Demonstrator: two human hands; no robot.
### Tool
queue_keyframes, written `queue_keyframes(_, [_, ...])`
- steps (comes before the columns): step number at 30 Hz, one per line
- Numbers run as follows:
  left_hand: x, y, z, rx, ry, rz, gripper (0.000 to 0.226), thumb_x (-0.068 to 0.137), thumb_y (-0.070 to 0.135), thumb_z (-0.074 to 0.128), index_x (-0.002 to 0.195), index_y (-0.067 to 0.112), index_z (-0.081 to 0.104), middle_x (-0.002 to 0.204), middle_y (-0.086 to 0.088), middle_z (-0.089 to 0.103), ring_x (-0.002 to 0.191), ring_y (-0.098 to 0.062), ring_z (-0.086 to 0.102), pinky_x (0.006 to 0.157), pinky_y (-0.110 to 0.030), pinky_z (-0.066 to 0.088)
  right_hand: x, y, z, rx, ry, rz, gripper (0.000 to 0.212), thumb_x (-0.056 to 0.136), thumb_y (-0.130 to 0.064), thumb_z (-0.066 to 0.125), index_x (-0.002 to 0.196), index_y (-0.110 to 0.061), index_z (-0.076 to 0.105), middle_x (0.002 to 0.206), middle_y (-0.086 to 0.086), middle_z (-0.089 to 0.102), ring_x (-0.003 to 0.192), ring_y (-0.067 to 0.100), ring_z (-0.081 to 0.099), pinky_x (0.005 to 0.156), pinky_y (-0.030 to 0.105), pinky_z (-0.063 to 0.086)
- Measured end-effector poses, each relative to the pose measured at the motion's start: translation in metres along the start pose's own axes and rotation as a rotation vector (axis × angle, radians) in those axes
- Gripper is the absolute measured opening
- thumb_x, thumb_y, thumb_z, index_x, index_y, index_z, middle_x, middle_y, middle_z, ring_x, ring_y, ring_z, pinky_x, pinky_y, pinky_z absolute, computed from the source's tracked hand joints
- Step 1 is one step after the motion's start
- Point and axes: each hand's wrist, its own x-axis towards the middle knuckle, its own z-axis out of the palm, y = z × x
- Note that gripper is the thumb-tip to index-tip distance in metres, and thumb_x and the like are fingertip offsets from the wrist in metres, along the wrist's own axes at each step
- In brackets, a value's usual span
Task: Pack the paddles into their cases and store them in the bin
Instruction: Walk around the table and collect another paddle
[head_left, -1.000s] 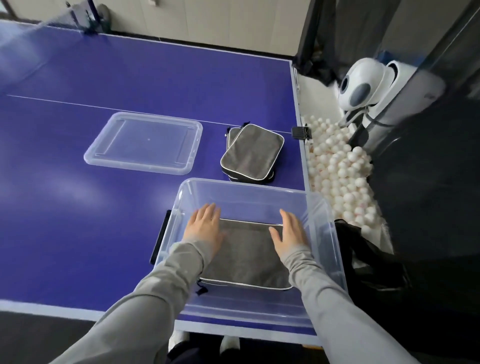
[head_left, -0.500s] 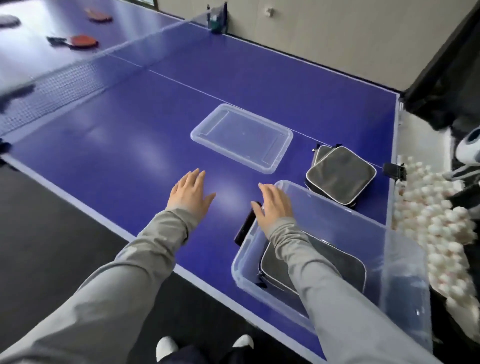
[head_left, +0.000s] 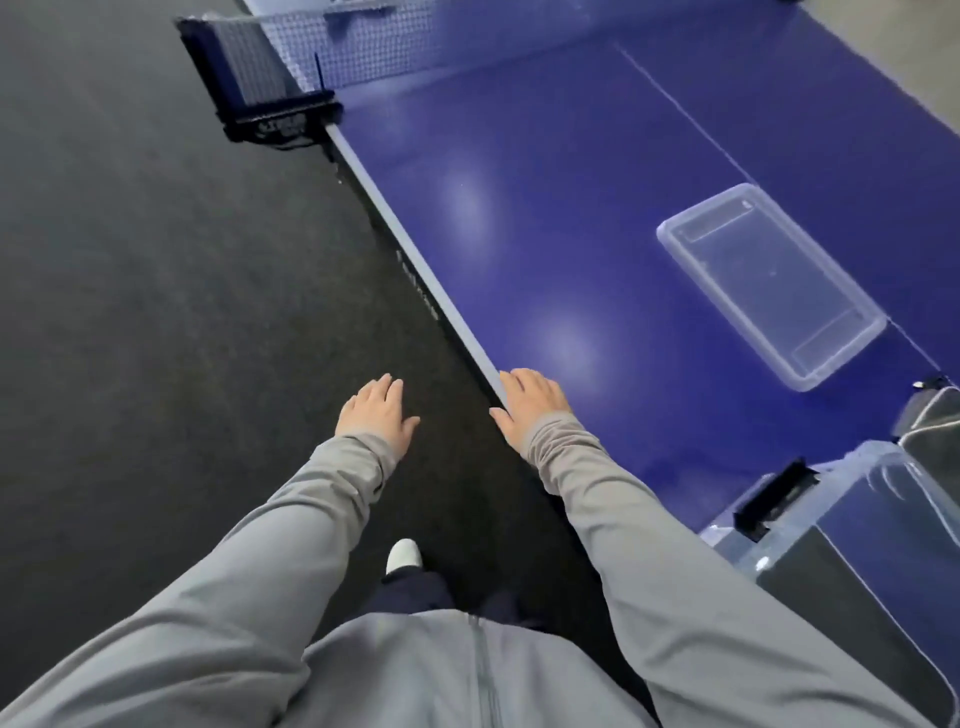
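Head view looks steeply down along the long side edge of a blue table-tennis table (head_left: 597, 218), whose pale edge strip runs diagonally from the black net clamp (head_left: 270, 111) at the top down toward the person's body. Left of that edge lies a wide stretch of dark grey floor (head_left: 130, 312), bare apart from one white shoe tip (head_left: 404, 553) showing below the arms.

Both arms reach forward in grey sleeves. Left hand (head_left: 375, 413) hovers over the floor just off the table edge, palm down, fingers straight and loosely together, holding nothing. Right hand (head_left: 535, 402) is over the table's edge strip, fingers extended and relaxed, also holding nothing; whether it touches the surface cannot be told.

Much of the blue tabletop between the net and the hands is open surface. Toward the right, a clear rectangular plastic lid (head_left: 774, 283) lies flat on the table, well apart from both hands. At the lower right corner stands a clear plastic storage bin (head_left: 852, 483) with a black latch handle (head_left: 774, 499) on its near end; through its wall a dark grey paddle case with white piping (head_left: 852, 603) lies flat on the bottom. Just beyond the bin, at the right frame edge, a sliver of another dark case with pale trim (head_left: 935, 431) rests on the table, mostly cut off.
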Motion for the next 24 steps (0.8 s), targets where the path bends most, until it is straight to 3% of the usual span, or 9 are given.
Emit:
queue_keyframes(8, [-0.012, -0.106, 0.019, -0.11, -0.073, -0.213, 0.064, 0.095, 0.041, 0.043, 0.147, 0.011, 0.02, 0.156, -0.006, 0.018, 0.144, -0.023, 0.016, 0.116, -0.038, 0.019, 0.047, -0.103, 0.03, -0.092, -0.237, -0.171, 0.054, 0.095, -0.035, 0.042, 0.142, -0.013, 0.026, 0.149, 0.006, 0.03, 0.14, 0.022, 0.023, 0.115, 0.037, 0.021])
queue_keyframes(20, [0.018, -0.2, -0.009, -0.212, -0.11, -0.438, 0.066, 0.096, 0.041, 0.041, 0.148, 0.009, 0.016, 0.156, -0.007, 0.017, 0.144, -0.023, 0.015, 0.117, -0.039, 0.019, 0.164, -0.206, 0.018, -0.185, -0.361, -0.377, 0.052, 0.094, -0.036, 0.043, 0.139, -0.015, 0.031, 0.144, 0.006, 0.036, 0.134, 0.025, 0.034, 0.108, 0.038, 0.03])
queue_keyframes(24, [0.049, -0.237, -0.038, -0.247, -0.125, -0.522, 0.065, 0.095, 0.041, 0.043, 0.147, 0.01, 0.019, 0.152, -0.007, 0.027, 0.14, -0.024, 0.025, 0.114, -0.038, 0.024, 0.221, -0.238, 0.005, -0.18, -0.391, -0.41, 0.052, 0.094, -0.037, 0.043, 0.14, -0.015, 0.031, 0.143, 0.007, 0.038, 0.132, 0.026, 0.036, 0.106, 0.039, 0.034])
